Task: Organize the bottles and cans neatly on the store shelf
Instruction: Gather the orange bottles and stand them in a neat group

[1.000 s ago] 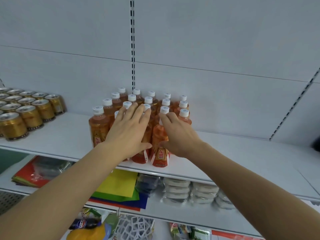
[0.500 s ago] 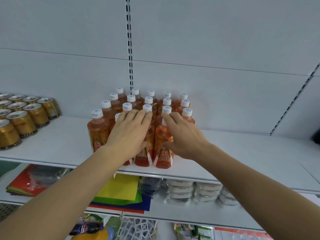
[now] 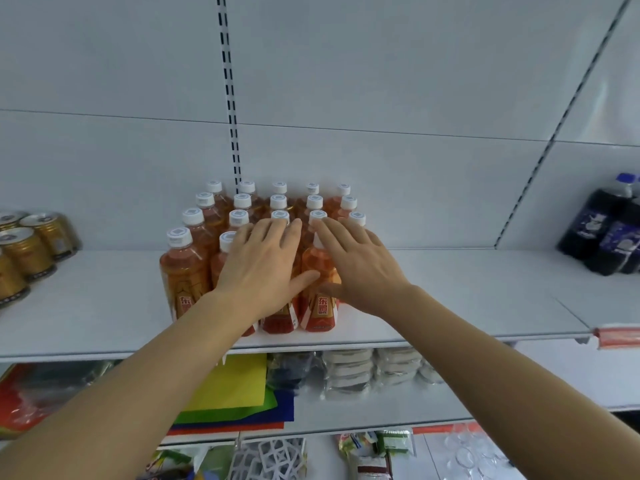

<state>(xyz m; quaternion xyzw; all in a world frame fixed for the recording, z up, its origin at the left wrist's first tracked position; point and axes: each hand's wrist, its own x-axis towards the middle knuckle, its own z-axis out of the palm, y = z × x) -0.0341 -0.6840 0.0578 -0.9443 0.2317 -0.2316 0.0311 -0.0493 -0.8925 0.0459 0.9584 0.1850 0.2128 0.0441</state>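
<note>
A block of orange drink bottles [image 3: 187, 271] with white caps stands in several rows on the white shelf [image 3: 450, 306], at its middle. My left hand [image 3: 263, 268] lies flat with straight fingers against the front bottles left of centre. My right hand [image 3: 356, 268] presses flat against the front bottles right of centre, its thumb beside the left thumb. Both hands cover the front-row caps under them. Gold cans [image 3: 31, 247] stand in rows at the shelf's far left.
Dark soda bottles [image 3: 602, 233] stand at the shelf's right end. A lower shelf holds coloured paper sheets [image 3: 235, 386] and wrapped white packs [image 3: 367, 372]. Bare shelf lies on both sides of the orange bottles.
Both hands have stayed flat on the front bottles, which now look squared up in straighter rows. The view has shifted right, bringing the dark soda bottles into sight.
</note>
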